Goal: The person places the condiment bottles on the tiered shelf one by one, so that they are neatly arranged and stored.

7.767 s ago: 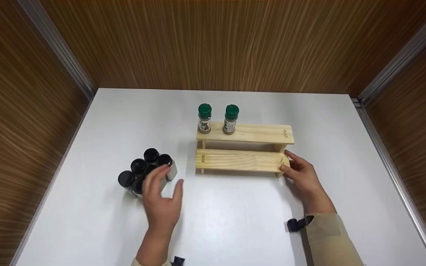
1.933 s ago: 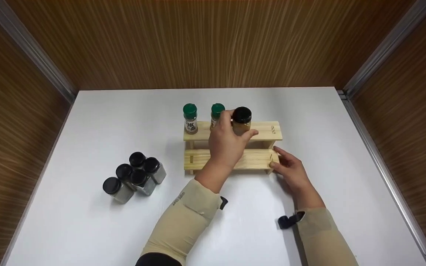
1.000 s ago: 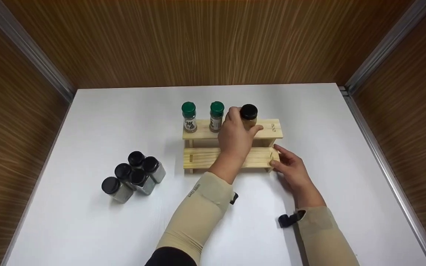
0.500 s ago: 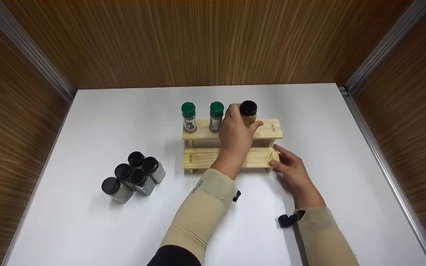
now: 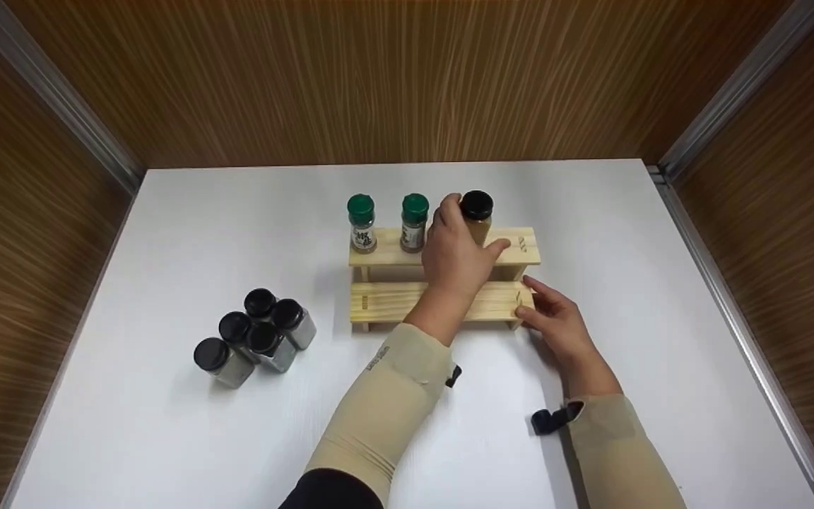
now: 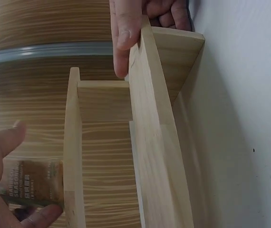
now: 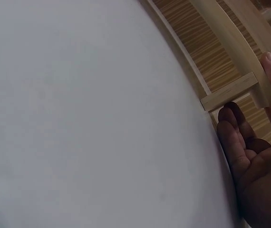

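Note:
A two-tier wooden spice rack [image 5: 372, 304] stands on the white table. My left hand [image 5: 455, 258] is at its upper shelf, beside a black-capped spice jar [image 5: 478, 218] of brown seasoning that stands upright there. In the left wrist view the thumb [image 6: 12, 138] is apart from the jar [image 6: 35, 183], while fingertips lie near its other side; the palm side is partly hidden. My right hand [image 5: 559, 329] grips the right end of the lower shelf, thumb on top and fingers beneath. Two green-capped spice jars [image 5: 362, 230] stand on the upper shelf's left half.
Several black-capped jars [image 5: 266, 339] stand in a cluster on the table [image 5: 167, 438], left of the rack. Wood-grain panels [image 5: 393, 85] enclose the table at the back and both sides.
My left hand brought the black-capped jar from the left cluster onto the upper shelf, right of the green-capped jars. Lately its thumb has spread away from the jar. My right hand keeps its grip.

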